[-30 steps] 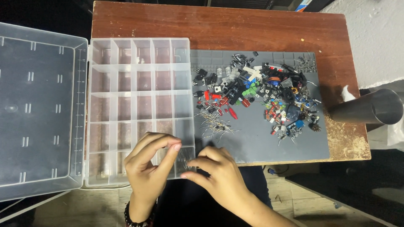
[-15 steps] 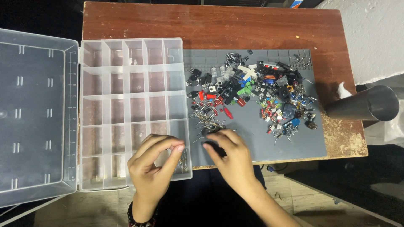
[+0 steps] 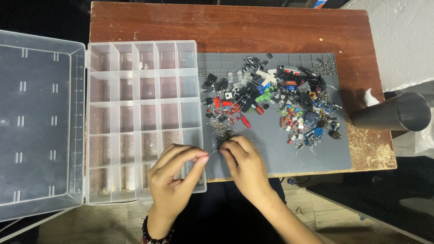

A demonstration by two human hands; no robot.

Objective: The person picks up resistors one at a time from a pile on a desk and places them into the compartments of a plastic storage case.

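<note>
Reddish-brown wood makes up the worktop [image 3: 271, 27], and its surface is worn and scratched, most of all near the right edge. On it lies a grey mat [image 3: 280, 153], and beside the mat, on the left, sits a clear plastic organizer box [image 3: 140, 90] with many small compartments. Its lid [image 3: 40, 122] is folded open to the left and hangs past the edge of the worktop. A few compartments hold something small and pale, but I cannot tell what it is.

The upper part of the mat carries a dense pile of electronic parts [image 3: 280, 99]: black, red, green, blue and white pieces mixed together. Lower and to the left of the pile is a small heap of thin wire-legged parts [image 3: 221, 129], close to the wall of the box.

The right hand [image 3: 244, 165] rests on the front part of the mat, and its fingers [image 3: 228, 147] are bent together at the lower edge of this heap, touching or pinching the thin wires; the exact grip is hidden. The left hand [image 3: 174, 174] is over the front right corner of the box, thumb and forefinger pressed together on what seems to be a thin wire part, too small to see surely. A dark bead bracelet [image 3: 156, 232] is on the left wrist.

At the right, just past the worktop edge, lies a dark metal cylinder [image 3: 393, 115], and a white wall [image 3: 402, 36] is behind it.
</note>
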